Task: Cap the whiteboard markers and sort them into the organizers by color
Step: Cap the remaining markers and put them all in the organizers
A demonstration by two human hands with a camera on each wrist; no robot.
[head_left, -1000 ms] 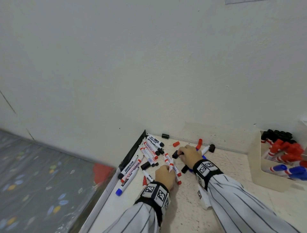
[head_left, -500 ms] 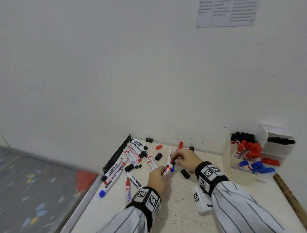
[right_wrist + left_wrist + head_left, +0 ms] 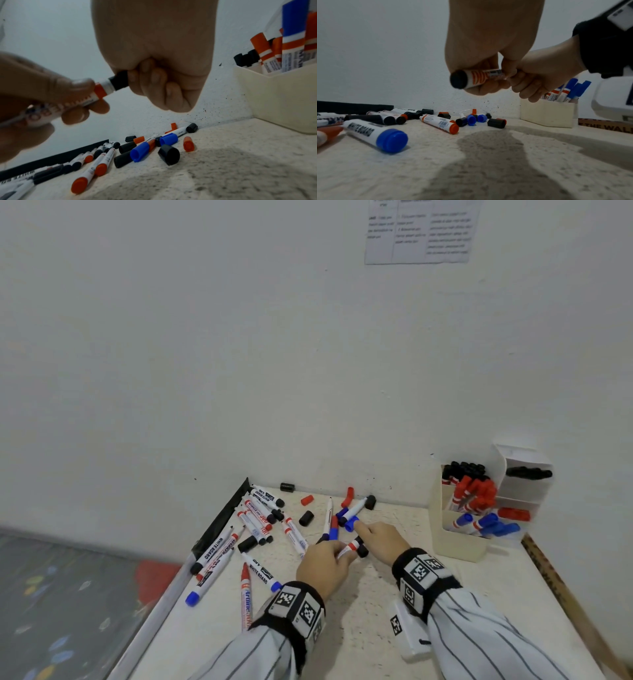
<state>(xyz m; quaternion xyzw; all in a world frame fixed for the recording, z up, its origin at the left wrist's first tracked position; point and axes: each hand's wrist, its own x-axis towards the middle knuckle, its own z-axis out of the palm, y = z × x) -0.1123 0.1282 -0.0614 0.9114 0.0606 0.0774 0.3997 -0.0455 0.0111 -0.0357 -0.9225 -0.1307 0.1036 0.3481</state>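
Right now the left hand [image 3: 42, 97] grips a whiteboard marker [image 3: 96, 93] by its barrel, clear above the counter [image 3: 376, 628], while the right hand [image 3: 154, 67] has its fingers curled round a black cap [image 3: 120, 81] at the marker's tip end. Marker and cap share one long axis, running left to right between the two hands, so seating the cap looks like a straight push of the hands toward each other. The cream organizer [image 3: 455, 546] stands well off to the right, nearer the right hand.
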